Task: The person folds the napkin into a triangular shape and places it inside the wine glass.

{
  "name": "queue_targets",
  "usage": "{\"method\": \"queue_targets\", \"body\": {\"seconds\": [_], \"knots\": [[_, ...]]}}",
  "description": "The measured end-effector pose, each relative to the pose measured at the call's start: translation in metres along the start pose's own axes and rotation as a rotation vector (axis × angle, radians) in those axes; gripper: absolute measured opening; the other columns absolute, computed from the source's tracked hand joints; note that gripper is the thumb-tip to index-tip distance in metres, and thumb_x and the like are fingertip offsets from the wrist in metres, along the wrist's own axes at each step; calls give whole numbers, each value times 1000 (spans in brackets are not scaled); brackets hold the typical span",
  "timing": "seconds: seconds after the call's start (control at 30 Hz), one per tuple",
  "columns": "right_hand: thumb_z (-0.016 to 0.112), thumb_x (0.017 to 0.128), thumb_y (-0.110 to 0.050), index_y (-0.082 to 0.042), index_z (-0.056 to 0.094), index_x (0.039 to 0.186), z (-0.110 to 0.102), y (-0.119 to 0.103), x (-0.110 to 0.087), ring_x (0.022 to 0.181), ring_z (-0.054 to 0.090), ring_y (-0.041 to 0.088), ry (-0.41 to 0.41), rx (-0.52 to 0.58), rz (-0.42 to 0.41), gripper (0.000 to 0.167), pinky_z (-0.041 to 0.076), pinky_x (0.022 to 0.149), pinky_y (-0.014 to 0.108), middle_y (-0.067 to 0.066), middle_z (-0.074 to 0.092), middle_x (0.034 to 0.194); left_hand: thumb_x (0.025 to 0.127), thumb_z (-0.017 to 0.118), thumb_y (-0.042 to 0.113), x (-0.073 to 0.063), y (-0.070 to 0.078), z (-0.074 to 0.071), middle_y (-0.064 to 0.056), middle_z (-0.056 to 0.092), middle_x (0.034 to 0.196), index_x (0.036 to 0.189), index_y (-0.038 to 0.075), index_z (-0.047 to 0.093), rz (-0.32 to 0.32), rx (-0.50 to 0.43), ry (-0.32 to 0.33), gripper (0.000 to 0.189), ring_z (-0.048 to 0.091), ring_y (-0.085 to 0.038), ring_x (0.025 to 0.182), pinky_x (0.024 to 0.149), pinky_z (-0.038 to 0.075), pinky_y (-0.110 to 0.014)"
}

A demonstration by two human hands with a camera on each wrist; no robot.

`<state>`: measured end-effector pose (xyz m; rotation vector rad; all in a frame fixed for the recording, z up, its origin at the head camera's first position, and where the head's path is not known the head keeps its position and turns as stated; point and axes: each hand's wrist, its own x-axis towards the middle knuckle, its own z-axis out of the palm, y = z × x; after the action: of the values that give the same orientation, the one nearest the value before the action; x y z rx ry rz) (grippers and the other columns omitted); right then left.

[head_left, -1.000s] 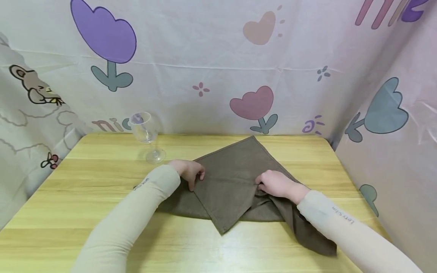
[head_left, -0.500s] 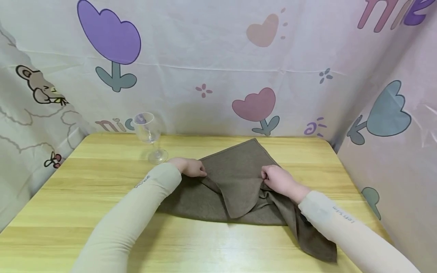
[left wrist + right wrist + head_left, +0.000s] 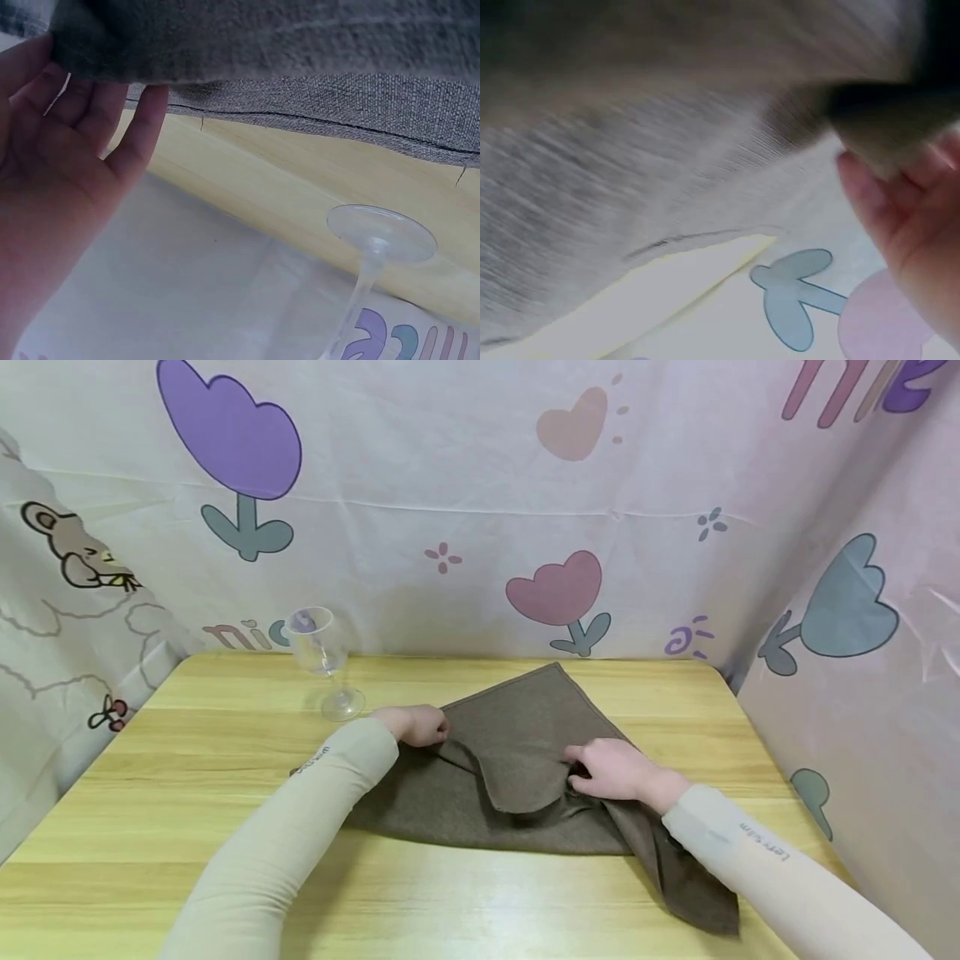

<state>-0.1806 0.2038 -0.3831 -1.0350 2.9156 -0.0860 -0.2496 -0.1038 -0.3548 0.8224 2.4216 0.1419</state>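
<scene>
A brown cloth napkin lies folded on the table, its back corner pointing away from me. The front flap is raised and bulges between my hands. My left hand pinches the flap's left edge; the left wrist view shows the fingers against the cloth's underside. At the flap's right side, my right hand grips bunched cloth between thumb and fingers. In the right wrist view the cloth is blurred and partly hides that hand.
A clear wine glass stands upright behind my left hand, close to the left forearm. The wooden table reaches back to a printed curtain. A loose end of the napkin trails under my right forearm.
The flap's front point has risen off the table and curled back. My left hand has closed on the flap's edge and moved slightly back. My right hand rose a little, then lowered.
</scene>
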Motion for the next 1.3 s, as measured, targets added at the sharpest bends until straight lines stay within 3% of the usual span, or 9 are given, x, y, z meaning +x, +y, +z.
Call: {"method": "queue_targets", "body": {"seconds": [0.17, 0.37, 0.47, 0.6, 0.67, 0.77, 0.9, 1.07, 1.3], "knots": [[72, 72, -46, -9, 65, 97, -3, -11, 2, 65, 63, 18, -29, -57, 7, 45, 50, 63, 36, 0, 66, 72, 100, 37, 11, 0, -1, -1, 3, 29, 57, 62, 15, 34, -10, -3, 17, 38, 25, -11, 54, 58, 26, -24], [67, 76, -23, -10, 60, 76, 2, -19, 4, 50, 51, 15, 46, -122, 32, 15, 43, 49, 34, 0, 55, 56, 99, 37, 10, 4, -2, 0, 2, 28, 59, 64, 15, 33, -2, 6, 33, 36, 25, -11, 56, 60, 26, -24], [59, 81, -18, -9, 61, 78, 1, -19, 6, 53, 54, 17, 28, -75, 81, 10, 45, 50, 36, 4, 58, 59, 100, 36, 10, 4, -3, 1, 2, 28, 60, 64, 15, 33, -9, -9, 36, 36, 25, -12, 56, 61, 27, -25], [50, 87, -15, -3, 66, 103, -4, -15, 7, 78, 67, 28, -15, 18, 167, 26, 52, 66, 42, 14, 70, 88, 100, 35, 9, 4, -2, 0, 1, 29, 62, 67, 14, 34, -15, -27, 45, 34, 26, -13, 59, 64, 27, -27], [47, 87, -13, 0, 65, 110, -9, -12, 8, 92, 66, 32, -16, 75, 214, 32, 52, 76, 46, 17, 69, 101, 100, 34, 9, 3, -2, -2, 0, 32, 65, 69, 13, 37, -13, -25, 62, 31, 29, -14, 62, 66, 29, -28], [45, 87, -9, 4, 64, 112, -15, -5, 9, 102, 63, 36, 18, 169, 238, 34, 49, 85, 48, 20, 67, 109, 100, 34, 9, 2, 0, -6, -1, 37, 70, 74, 10, 43, -19, -30, 103, 27, 35, -15, 67, 70, 31, -30], [42, 89, -6, 5, 65, 100, -20, 8, 8, 96, 63, 34, 49, 307, 215, 29, 48, 86, 47, 19, 68, 99, 100, 34, 10, 2, 3, -13, -2, 42, 72, 78, 7, 49, -14, -62, 163, 26, 40, -16, 69, 71, 34, -30], [38, 90, -3, 5, 65, 100, -25, 22, 3, 89, 61, 27, 50, 450, 215, 30, 47, 83, 44, 17, 67, 95, 100, 34, 10, 5, 8, -17, -1, 39, 68, 74, 9, 45, 2, -83, 224, 29, 39, -15, 66, 67, 34, -28], [38, 91, -5, 4, 64, 108, -33, 28, -2, 90, 58, 24, 42, 501, 274, 33, 45, 82, 39, 18, 65, 102, 100, 35, 11, 11, 17, -20, -2, 39, 69, 74, 9, 45, -44, -63, 288, 28, 40, -16, 67, 68, 34, -30]]}}
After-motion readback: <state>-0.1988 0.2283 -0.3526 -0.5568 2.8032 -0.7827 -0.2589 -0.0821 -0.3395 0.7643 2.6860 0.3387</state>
